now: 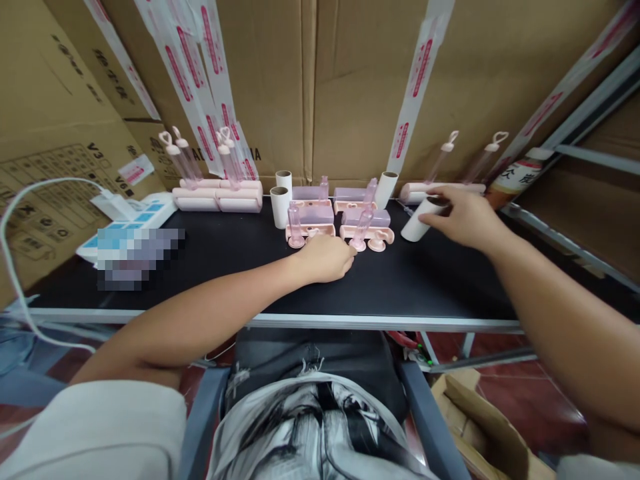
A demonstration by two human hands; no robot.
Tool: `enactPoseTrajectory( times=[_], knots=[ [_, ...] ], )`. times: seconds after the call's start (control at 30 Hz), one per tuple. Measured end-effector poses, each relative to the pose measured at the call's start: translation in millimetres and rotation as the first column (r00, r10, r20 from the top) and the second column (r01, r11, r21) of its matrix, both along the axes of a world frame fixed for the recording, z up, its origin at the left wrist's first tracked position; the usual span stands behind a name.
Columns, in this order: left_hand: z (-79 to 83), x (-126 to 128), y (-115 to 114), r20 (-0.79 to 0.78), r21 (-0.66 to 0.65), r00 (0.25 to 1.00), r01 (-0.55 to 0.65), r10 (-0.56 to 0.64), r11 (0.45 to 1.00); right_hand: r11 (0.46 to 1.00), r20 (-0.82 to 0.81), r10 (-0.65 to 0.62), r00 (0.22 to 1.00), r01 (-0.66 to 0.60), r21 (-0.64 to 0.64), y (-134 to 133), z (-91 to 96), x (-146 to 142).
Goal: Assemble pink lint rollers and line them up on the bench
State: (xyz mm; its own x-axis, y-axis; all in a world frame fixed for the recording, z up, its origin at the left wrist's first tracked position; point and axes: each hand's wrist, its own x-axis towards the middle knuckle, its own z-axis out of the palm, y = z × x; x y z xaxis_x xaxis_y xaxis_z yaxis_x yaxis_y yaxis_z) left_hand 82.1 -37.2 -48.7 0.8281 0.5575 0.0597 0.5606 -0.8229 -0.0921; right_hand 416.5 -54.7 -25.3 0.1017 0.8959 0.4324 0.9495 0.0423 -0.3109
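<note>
R hand (463, 217) grips a white roll (423, 219), tilted, at far right of the black table (225, 273); L hand (325, 259) lies curled shut at centre.
I see the L hand just beside the pink holders (313, 215) w/ lilac covers; if sth small is inside, I cannot tell. By my judgement approx. half is done: finished rollers (217, 198) lie far left, four holders in the middle wait w/o roll, and spare paper tubes (280, 203) stand near them.
</note>
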Motion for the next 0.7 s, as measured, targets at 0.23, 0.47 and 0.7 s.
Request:
enactPoseTrajectory(
  times=[0.23, 0.47, 0.7],
  knots=[
    [24.2, -18.3, -2.0, 0.117, -0.005, 0.985, 0.131, -0.13, 0.991, 0.993, 0.071, 0.118, 0.99, -0.118, -0.006, 33.5, 1.6, -31.4],
    [76.2, -82.5, 24.0, 0.809, 0.285, 0.565, -0.134, -0.163, 0.949, 0.995, 0.065, 0.041, 0.997, -0.047, 0.093, 28.7, 13.5, -30.2],
    [72.6, -125.5, 104.7, 0.949, 0.184, 0.307, -0.372, -0.067, 0.91, 0.937, -0.067, -0.048, 0.997, 0.069, 0.343, 30.2, 70.2, -81.9]
  ],
)
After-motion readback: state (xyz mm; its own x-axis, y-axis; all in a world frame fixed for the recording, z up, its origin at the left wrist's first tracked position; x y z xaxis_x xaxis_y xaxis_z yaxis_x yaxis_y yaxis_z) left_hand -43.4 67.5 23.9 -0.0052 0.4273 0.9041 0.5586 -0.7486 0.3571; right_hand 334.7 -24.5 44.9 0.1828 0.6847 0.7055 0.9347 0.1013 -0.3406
